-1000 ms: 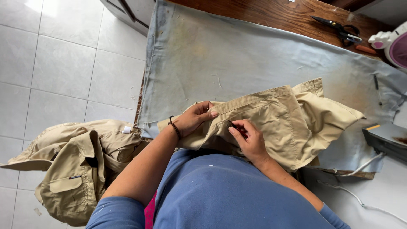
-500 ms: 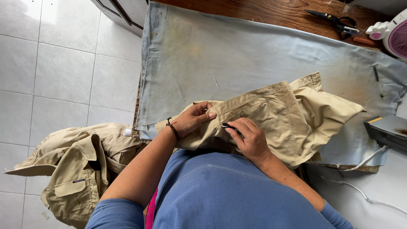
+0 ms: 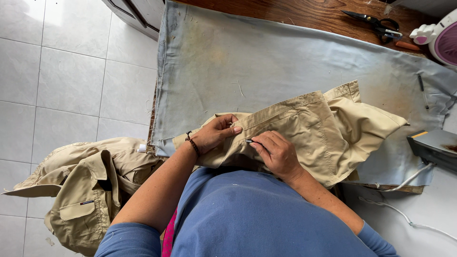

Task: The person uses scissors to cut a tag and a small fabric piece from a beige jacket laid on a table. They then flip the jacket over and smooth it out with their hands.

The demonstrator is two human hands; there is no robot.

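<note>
Khaki cloth, a folded garment (image 3: 309, 128) with stitched seams and a flat band along its upper edge, lies on the pale blue cover (image 3: 228, 66) of the surface, at the near edge just before the person. Its long axis runs from lower left to upper right, the band end rising toward the right, where loose flaps spread out. The left hand (image 3: 216, 135) presses the left end of the band, fingers together and pinching the fabric. The right hand (image 3: 276, 152) rests on the garment just beside it, fingers closed on a small dark tool (image 3: 250, 141) whose tip meets the seam. A second khaki garment (image 3: 85, 185) hangs off the left edge over the tiled floor (image 3: 57, 76). Scissors (image 3: 376, 24) lie on bare wood at the far side, well apart; a grey iron (image 3: 435, 147) sits at the right. Against the earlier frames the hands and garment have kept their places; only the view has shifted slightly.
</note>
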